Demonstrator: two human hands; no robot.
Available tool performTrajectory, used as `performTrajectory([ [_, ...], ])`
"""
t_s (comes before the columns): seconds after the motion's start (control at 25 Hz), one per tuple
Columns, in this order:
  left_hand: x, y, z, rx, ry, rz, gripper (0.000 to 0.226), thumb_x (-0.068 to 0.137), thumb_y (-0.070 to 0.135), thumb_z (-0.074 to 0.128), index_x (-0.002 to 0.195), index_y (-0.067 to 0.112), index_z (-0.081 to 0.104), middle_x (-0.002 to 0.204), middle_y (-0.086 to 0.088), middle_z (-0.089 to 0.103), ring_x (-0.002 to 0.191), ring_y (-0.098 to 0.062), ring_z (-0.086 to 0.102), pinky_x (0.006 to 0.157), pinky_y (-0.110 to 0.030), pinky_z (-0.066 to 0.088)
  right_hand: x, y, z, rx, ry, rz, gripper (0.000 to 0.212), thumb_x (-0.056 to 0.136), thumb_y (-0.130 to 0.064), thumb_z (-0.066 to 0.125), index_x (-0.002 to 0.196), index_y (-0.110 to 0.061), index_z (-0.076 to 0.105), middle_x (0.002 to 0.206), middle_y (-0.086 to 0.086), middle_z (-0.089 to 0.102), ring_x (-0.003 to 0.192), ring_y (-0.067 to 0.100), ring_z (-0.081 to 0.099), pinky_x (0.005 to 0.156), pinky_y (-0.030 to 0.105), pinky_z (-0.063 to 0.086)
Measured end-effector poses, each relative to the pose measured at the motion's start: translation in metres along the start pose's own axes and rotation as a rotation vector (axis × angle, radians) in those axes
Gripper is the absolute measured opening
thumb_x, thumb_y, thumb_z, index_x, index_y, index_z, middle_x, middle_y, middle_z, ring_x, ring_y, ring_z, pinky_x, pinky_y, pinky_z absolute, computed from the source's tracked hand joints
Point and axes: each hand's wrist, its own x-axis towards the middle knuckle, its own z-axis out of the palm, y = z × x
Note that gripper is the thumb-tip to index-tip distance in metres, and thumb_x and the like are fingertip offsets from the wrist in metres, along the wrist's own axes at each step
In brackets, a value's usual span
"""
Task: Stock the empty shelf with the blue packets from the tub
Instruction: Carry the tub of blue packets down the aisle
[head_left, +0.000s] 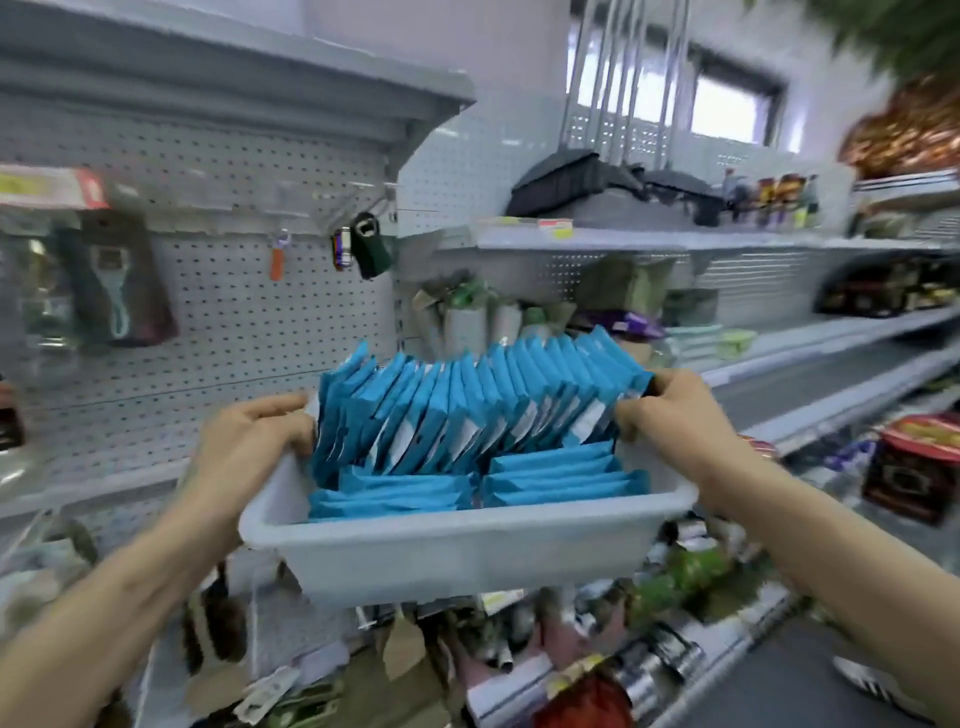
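Blue packets (467, 410) fill the white plastic tub (457, 551), their print blurred past reading; left hand (254, 441) and right hand (670, 410) curl fingers over its end rims.

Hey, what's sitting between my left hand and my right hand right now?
In the head view, the white tub, packed with blue packets, spans the gap; the left hand and right hand grip its opposite ends.
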Motion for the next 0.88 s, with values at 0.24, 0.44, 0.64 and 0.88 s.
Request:
performTrajectory([
  [0.24,0.045,-0.001,0.247,-0.089,-0.299,0.041,0.036,0.070,-0.001,0.066,0.099,0.015,0.079,0.102,0.008,0.078,0.097,-0.007,0.070,0.075,-0.020,0.054,0.045,0.101,-0.167,-0.107,0.280,0.148,0.009,0.074,0.007,0.060,0.072,0.000,0.064,0.064,0.002,0.065,0.060,0.015,0.056,0.058,0.028,0.046],
  [0.44,0.075,-0.022,0.440,-0.137,-0.523,0.016,0.041,0.061,0.013,0.068,0.100,0.015,0.079,0.100,0.003,0.077,0.097,-0.014,0.070,0.085,-0.032,0.059,0.085,0.196,-0.273,-0.119,0.478,0.267,0.032,0.059,-0.009,0.060,0.085,0.007,0.066,0.072,0.015,0.068,0.068,0.018,0.055,0.066,0.037,0.045],
  [0.64,0.101,-0.027,0.635,-0.191,-0.756,0.012,0.022,0.071,-0.010,0.058,0.079,0.007,0.069,0.087,0.003,0.067,0.076,-0.013,0.058,0.058,-0.018,0.049,0.137,0.268,-0.367,-0.227,0.681,0.330,0.012,0.079,0.010,0.060,0.090,0.013,0.065,0.075,0.009,0.065,0.073,0.016,0.053,0.068,0.033,0.043],
  [0.88,0.120,-0.011,0.812,-0.187,-0.878,0.008,0.045,0.075,-0.009,0.057,0.103,0.018,0.079,0.093,0.005,0.077,0.079,-0.010,0.070,0.057,-0.019,0.052,0.198,0.338,-0.471,-0.257,0.791,0.376,0.019,0.075,0.001,0.061,0.093,0.009,0.065,0.076,0.012,0.067,0.070,0.015,0.054,0.065,0.034,0.044],
])
